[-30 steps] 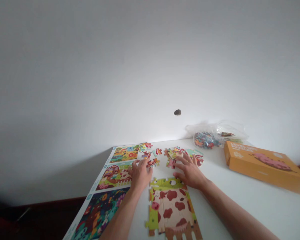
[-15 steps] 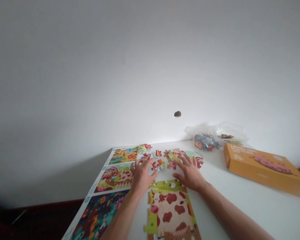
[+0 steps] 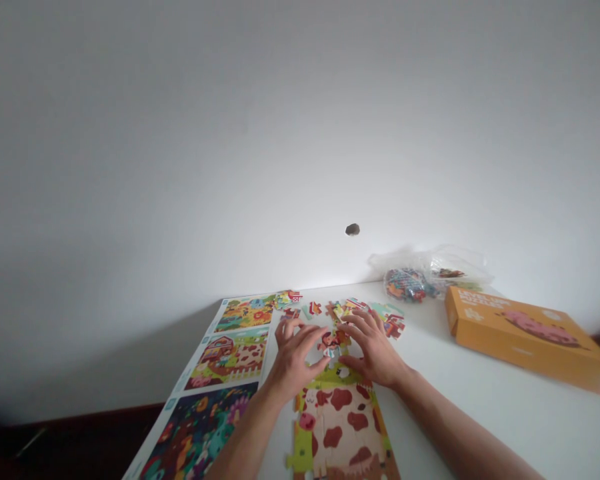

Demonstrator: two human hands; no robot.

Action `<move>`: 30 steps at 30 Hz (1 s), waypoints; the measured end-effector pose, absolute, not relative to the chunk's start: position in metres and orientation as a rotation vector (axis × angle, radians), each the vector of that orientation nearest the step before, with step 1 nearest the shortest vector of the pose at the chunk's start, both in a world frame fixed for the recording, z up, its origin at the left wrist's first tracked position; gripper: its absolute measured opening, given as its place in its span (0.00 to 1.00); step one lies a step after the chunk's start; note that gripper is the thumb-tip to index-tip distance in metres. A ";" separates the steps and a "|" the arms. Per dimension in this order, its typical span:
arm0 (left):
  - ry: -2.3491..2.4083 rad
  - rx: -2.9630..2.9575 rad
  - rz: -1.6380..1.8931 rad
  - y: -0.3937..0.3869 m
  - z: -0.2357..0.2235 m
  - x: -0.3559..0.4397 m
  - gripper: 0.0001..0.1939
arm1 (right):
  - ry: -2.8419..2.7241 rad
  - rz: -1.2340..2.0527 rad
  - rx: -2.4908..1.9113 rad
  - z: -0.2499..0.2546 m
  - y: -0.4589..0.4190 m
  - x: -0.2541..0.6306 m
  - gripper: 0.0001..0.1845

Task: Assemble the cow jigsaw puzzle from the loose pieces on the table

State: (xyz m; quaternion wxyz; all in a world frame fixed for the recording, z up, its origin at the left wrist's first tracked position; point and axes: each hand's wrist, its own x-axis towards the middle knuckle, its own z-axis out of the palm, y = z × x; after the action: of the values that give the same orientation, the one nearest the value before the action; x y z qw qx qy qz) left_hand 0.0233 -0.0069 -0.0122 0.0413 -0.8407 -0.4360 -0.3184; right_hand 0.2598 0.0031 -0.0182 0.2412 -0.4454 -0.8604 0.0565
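Note:
A small puzzle piece point(image 3: 331, 345) with a red-haired figure on it is held just above the top edge of the partly joined cow puzzle point(image 3: 341, 420). My left hand point(image 3: 297, 357) grips its left side between thumb and fingers. On the opposite side, the bent fingers and thumb of my right hand point(image 3: 375, 348) close in on its right edge. Part of the piece is hidden by the fingertips. Behind my hands lie loose puzzle pieces point(image 3: 389, 319), one a red and teal piece point(image 3: 312, 309).
To the left lies a reference sheet point(image 3: 186, 387) with several printed pictures. An orange puzzle box point(image 3: 530, 330) sits at the right. Clear plastic bags point(image 3: 430, 273) of pieces rest against the white wall point(image 3: 300, 133), which has a small hole point(image 3: 353, 229).
My left hand has moved right and nearer, bringing the figure piece to the top of the cow puzzle. My right hand has shifted left from the loose pieces to meet it.

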 end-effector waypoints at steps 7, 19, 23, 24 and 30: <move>-1.399 -2.596 -0.898 -0.004 -0.015 0.019 0.25 | -2.327 0.131 -1.187 -0.017 0.003 0.260 0.29; -1.812 -2.174 -0.981 0.009 -0.023 -0.001 0.21 | -2.452 0.269 -1.435 -0.028 0.004 0.261 0.67; -1.998 -1.948 -0.997 0.009 -0.023 -0.005 0.19 | -2.465 0.288 -1.473 -0.029 0.006 0.265 0.65; -2.047 -1.889 -0.995 0.009 -0.023 -0.007 0.18 | -2.470 0.290 -1.475 -0.029 0.006 0.266 0.64; -2.216 -1.760 -0.933 0.008 -0.023 -0.012 0.16 | -2.491 0.294 -1.455 -0.026 0.004 0.270 0.56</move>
State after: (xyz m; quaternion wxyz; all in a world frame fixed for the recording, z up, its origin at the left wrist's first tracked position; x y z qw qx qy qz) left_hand -0.0116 0.0081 -0.0228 0.0807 -0.5886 -0.7413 -0.3122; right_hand 0.2703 0.0043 -0.0264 0.1206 -0.4980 -0.8528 0.1008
